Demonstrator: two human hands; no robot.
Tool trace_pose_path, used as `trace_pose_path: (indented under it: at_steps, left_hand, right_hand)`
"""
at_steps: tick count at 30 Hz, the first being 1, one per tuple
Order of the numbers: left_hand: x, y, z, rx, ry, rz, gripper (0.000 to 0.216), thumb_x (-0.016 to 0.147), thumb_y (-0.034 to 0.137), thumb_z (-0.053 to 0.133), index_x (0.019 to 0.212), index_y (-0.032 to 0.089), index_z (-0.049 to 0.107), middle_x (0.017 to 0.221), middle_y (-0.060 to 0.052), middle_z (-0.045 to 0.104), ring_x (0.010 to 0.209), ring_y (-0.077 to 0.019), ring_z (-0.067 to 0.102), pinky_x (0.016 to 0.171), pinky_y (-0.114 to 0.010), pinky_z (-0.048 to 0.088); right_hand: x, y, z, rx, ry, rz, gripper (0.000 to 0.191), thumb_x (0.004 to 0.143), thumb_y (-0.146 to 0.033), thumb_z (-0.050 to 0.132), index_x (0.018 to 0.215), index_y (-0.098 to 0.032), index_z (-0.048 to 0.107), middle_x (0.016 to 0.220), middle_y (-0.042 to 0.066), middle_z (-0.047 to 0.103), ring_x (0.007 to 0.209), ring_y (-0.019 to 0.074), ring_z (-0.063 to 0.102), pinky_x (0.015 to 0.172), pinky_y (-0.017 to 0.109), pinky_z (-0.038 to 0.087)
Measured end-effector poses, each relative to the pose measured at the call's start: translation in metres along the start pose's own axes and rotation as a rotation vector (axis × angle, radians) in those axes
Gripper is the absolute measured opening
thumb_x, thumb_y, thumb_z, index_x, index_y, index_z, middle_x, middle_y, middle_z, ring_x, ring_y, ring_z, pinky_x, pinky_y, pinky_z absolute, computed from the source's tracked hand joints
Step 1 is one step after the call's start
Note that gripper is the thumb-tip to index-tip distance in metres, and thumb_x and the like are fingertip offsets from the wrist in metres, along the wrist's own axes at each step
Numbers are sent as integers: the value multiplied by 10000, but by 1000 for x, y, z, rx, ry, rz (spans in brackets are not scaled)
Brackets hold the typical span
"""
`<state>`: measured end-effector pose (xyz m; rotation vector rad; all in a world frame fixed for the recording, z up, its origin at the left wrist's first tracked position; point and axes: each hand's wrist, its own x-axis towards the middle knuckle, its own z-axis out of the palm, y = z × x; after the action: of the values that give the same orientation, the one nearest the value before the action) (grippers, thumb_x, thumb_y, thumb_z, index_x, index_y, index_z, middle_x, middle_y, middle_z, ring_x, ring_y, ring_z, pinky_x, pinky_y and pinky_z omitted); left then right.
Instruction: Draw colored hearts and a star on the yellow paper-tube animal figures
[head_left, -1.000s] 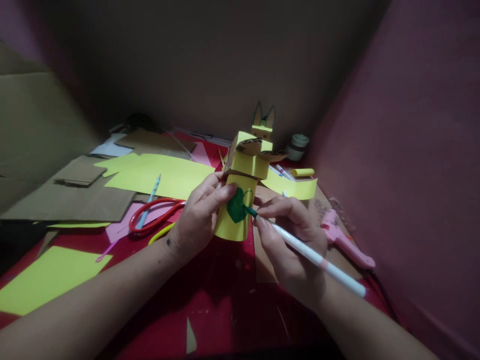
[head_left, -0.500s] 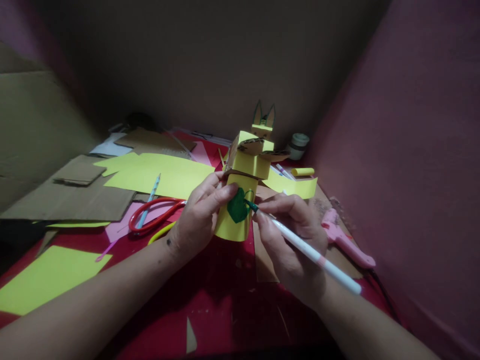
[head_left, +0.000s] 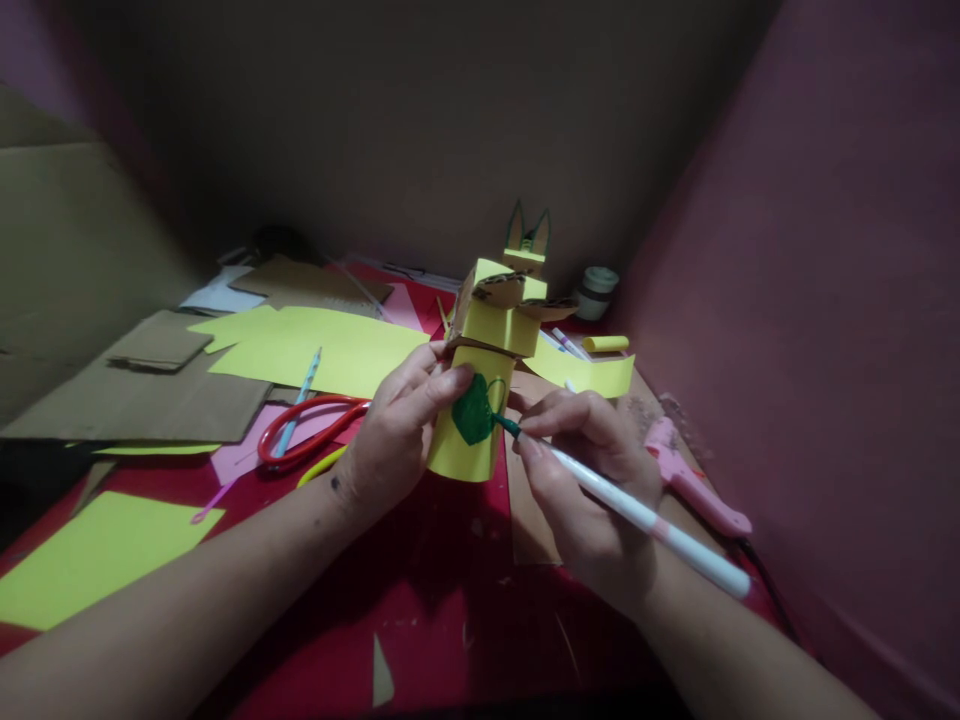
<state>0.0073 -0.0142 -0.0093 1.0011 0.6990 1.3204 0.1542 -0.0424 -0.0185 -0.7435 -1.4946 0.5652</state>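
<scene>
My left hand (head_left: 401,425) grips a yellow paper-and-cardboard figure (head_left: 491,320), its thumb pressed on the front of the rolled paper body. A green heart (head_left: 472,412) is drawn there, mostly filled in, with an uncoloured patch at its upper right lobe. My right hand (head_left: 589,470) pinches a white marker (head_left: 637,510), whose green tip touches the right edge of the heart. The figure's boxy upper part carries brown cardboard flaps with corrugated edges. Both hands hold the work above the red table (head_left: 420,600).
Red-handled scissors (head_left: 315,430), a blue pencil (head_left: 309,378) and yellow paper (head_left: 322,345) lie to the left beside cardboard sheets (head_left: 172,400). At right are a pink glue gun (head_left: 690,480) and a lidded jar (head_left: 598,292). Behind stands another cardboard piece with pointed ears (head_left: 527,235).
The marker tip has shifted slightly down along the heart's right side, and my right hand has moved a little to the right. My left hand keeps its hold.
</scene>
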Motion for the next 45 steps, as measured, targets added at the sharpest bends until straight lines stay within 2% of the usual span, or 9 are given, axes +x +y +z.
trace_pose_path:
  at_steps: [7, 12, 17, 26, 29, 33, 38, 42, 45]
  left_hand:
    - [0, 0, 0, -13, 22, -3, 261, 851, 292, 695, 1079, 187, 622, 1074, -94, 754, 975, -283, 731, 736, -328, 590]
    - [0, -2, -1, -10, 6, 7, 273, 851, 305, 708, 1079, 182, 620, 1089, -97, 753, 975, -275, 729, 645, -287, 561]
    - [1, -1, -1, -6, 8, 18, 263, 860, 303, 701, 1081, 180, 628, 1058, -91, 765, 950, -274, 734, 724, -327, 582]
    - [1, -1, 0, -20, 17, 7, 267, 852, 288, 704, 1085, 182, 628, 1064, -87, 763, 923, -251, 729, 586, -264, 525]
    - [1, -1, -1, -33, 16, 11, 262, 859, 268, 697, 1093, 174, 627, 1062, -83, 762, 933, -243, 729, 646, -266, 550]
    - [2, -1, -1, -20, 11, 20, 240, 873, 260, 682, 1089, 173, 629, 1051, -79, 766, 931, -244, 732, 756, -300, 577]
    - [2, 0, 0, -5, 9, 26, 238, 873, 247, 677, 1089, 163, 624, 1035, -89, 768, 913, -247, 734, 647, -275, 551]
    - [2, -1, 0, -30, -13, 17, 242, 882, 236, 658, 1106, 160, 609, 1053, -94, 758, 934, -258, 731, 737, -312, 583]
    - [3, -3, -1, -49, -27, 22, 263, 889, 249, 663, 1127, 155, 600, 1066, -97, 749, 948, -258, 726, 789, -329, 591]
  right_hand:
    - [-1, -3, 0, -34, -25, 18, 135, 810, -134, 629, 772, -247, 564, 774, 7, 642, 816, 187, 678, 670, 318, 584]
    - [-2, -2, 0, -22, -12, 25, 123, 823, -137, 630, 782, -244, 585, 786, 9, 650, 811, 182, 674, 689, 324, 587]
    - [-4, -1, 0, -14, -12, 50, 92, 849, -156, 658, 854, -243, 625, 868, 21, 687, 833, 184, 687, 661, 308, 581]
    - [-5, 1, -2, -9, -44, 32, 106, 861, -135, 644, 879, -239, 637, 871, 21, 688, 835, 185, 689, 734, 339, 575]
    - [-5, 2, -2, -34, -15, 52, 86, 867, -157, 659, 891, -239, 649, 918, 26, 703, 855, 186, 700, 740, 339, 580]
    - [-5, 3, -1, -52, 5, 49, 78, 866, -180, 677, 910, -241, 656, 913, 22, 708, 857, 181, 702, 661, 297, 567]
    - [-5, 4, -1, -55, -8, 32, 100, 873, -167, 671, 940, -241, 658, 886, 14, 695, 847, 165, 691, 590, 258, 525]
    - [-6, 3, -1, -66, -36, 44, 91, 880, -166, 659, 938, -235, 647, 916, 11, 693, 759, 135, 659, 619, 268, 525]
    - [-6, 4, -1, -59, -29, 39, 89, 881, -169, 666, 934, -238, 648, 929, 11, 697, 815, 147, 677, 661, 273, 539]
